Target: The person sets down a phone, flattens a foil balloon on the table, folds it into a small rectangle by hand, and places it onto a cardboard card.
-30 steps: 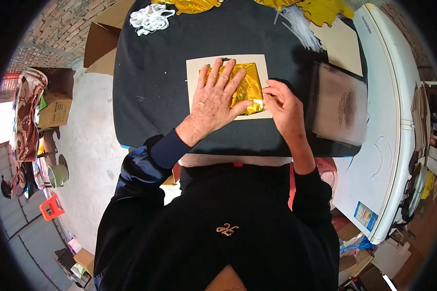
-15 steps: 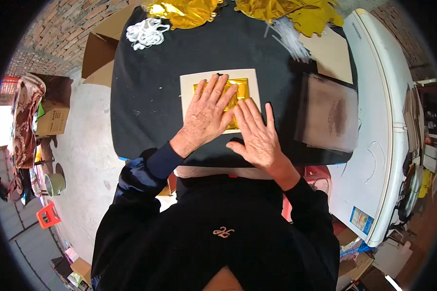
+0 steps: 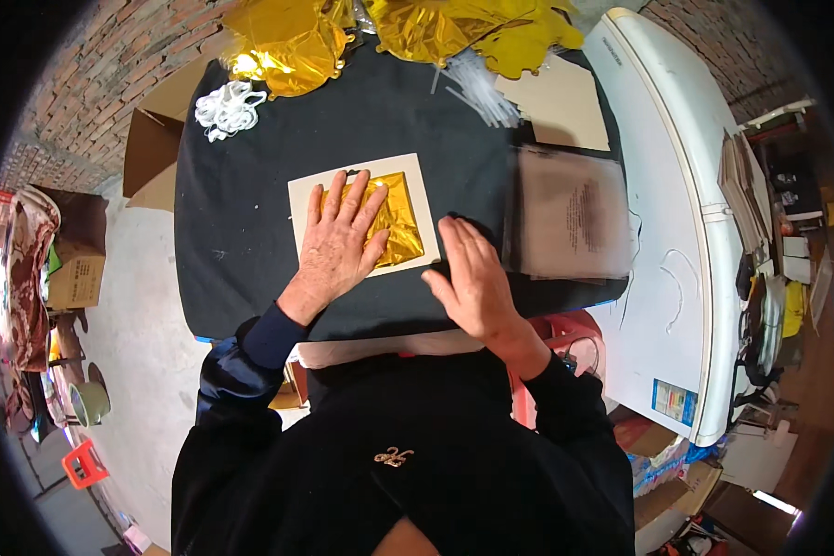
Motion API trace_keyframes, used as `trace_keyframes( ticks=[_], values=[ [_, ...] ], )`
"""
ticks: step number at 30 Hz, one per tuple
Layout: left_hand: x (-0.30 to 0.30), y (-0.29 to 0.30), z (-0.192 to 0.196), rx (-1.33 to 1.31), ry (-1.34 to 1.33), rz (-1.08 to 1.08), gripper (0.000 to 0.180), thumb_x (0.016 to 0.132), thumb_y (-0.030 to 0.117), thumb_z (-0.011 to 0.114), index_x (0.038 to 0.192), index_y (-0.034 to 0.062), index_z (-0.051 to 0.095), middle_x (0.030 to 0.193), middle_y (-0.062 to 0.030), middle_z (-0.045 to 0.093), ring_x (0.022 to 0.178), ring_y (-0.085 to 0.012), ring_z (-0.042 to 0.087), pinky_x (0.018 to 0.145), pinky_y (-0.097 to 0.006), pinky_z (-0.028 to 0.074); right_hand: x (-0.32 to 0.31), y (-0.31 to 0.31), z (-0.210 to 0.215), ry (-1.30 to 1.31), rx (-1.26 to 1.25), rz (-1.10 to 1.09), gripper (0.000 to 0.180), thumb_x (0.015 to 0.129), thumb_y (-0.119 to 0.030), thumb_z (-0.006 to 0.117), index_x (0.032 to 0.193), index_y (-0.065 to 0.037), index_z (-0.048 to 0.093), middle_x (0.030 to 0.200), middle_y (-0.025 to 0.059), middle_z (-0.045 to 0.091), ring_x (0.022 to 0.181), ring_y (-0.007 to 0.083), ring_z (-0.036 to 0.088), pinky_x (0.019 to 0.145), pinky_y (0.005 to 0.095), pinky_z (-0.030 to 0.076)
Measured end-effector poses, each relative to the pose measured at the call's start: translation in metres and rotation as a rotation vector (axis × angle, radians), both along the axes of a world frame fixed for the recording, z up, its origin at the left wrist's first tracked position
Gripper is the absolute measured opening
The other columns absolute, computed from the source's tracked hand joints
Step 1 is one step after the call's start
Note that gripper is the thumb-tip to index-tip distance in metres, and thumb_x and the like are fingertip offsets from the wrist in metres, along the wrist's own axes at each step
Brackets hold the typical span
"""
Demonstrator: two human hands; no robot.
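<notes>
A folded gold foil sheet [image 3: 403, 222] lies flat on a square cream card [image 3: 423, 190] at the middle of the black-covered table. Across the left part of the foil my left hand [image 3: 335, 243] rests palm down, its fingers outstretched and holding nothing. My right hand [image 3: 475, 276] is just right of the card, apart from the foil. Its fingers are straight and side by side, with the thumb held away, and nothing is in it. Part of the foil is hidden under my left hand.
Gold foil pieces [image 3: 292, 51] lie along the table's far edge, with a white string bundle [image 3: 229, 109] and clear thin tubes [image 3: 484, 88] nearby. Clear plastic bags [image 3: 570, 213] are stacked at the right, below a beige card [image 3: 565, 97]. A white refrigerator [image 3: 667, 232] stands against the table's right side.
My right hand has lifted off the foil and moved right, past the card's edge. My left hand stays on the foil. The whole view has shifted, so the table appears further left.
</notes>
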State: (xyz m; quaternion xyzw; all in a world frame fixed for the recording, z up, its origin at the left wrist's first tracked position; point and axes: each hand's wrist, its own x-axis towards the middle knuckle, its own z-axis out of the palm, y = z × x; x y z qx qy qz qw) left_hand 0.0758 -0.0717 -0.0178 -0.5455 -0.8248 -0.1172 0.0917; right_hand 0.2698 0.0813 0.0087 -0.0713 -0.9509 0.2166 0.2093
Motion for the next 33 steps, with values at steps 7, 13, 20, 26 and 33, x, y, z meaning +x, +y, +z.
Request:
trace_keyframes(
  ticks=[7, 13, 20, 26, 33],
  values=[
    [0.0, -0.002, 0.002, 0.0, -0.012, 0.01, 0.059, 0.101, 0.041, 0.051, 0.153, 0.0148, 0.047, 0.161, -0.0143, 0.04, 0.151, -0.0395, 0.031, 0.124, -0.058, 0.018, 0.0, 0.003, -0.002, 0.02, -0.042, 0.002, 0.06, 0.087, -0.007, 0.075, 0.139, 0.008, 0.05, 0.135, 0.0256, 0.058, 0.127, 0.0425, 0.054, 0.11, 0.0457, 0.044],
    [0.0, 0.002, -0.005, 0.023, -0.023, 0.009, 0.059, 0.102, 0.043, 0.049, 0.154, 0.0166, 0.045, 0.162, -0.0127, 0.038, 0.152, -0.0366, 0.028, 0.124, -0.058, 0.017, 0.004, -0.02, -0.002, 0.029, -1.107, -0.09, 0.061, 0.101, -0.007, 0.062, 0.154, 0.006, 0.036, 0.148, 0.0183, 0.052, 0.136, 0.0244, 0.052, 0.113, 0.0352, 0.041],
    [0.001, -0.002, -0.003, -0.002, -0.035, 0.02, 0.059, 0.105, 0.046, 0.044, 0.157, 0.0174, 0.042, 0.163, -0.0124, 0.037, 0.154, -0.0366, 0.026, 0.125, -0.058, 0.014, 0.008, 0.004, 0.0, -0.022, -1.44, -0.21, 0.053, 0.102, -0.01, 0.061, 0.149, 0.004, 0.042, 0.141, 0.0192, 0.057, 0.128, 0.0251, 0.059, 0.11, 0.0376, 0.047],
    [0.0, -0.001, -0.001, -0.02, -0.037, 0.023, 0.057, 0.107, 0.044, 0.039, 0.158, 0.0177, 0.041, 0.164, -0.0124, 0.036, 0.154, -0.0363, 0.026, 0.126, -0.057, 0.014, -0.009, 0.036, 0.008, -0.223, -1.692, -0.257, 0.037, 0.103, -0.019, 0.063, 0.134, 0.002, 0.056, 0.13, 0.0181, 0.063, 0.112, 0.0258, 0.068, 0.096, 0.0384, 0.055],
    [-0.002, -0.003, -0.001, -0.047, -0.052, 0.026, 0.058, 0.11, 0.047, 0.027, 0.16, 0.0195, 0.038, 0.165, -0.0114, 0.034, 0.155, -0.0353, 0.024, 0.127, -0.056, 0.013, -0.039, -0.029, 0.0, -0.2, -1.611, 0.014, 0.046, 0.104, -0.013, 0.061, 0.145, 0.002, 0.047, 0.137, 0.0104, 0.058, 0.125, 0.0216, 0.06, 0.108, 0.0465, 0.052]
  ],
)
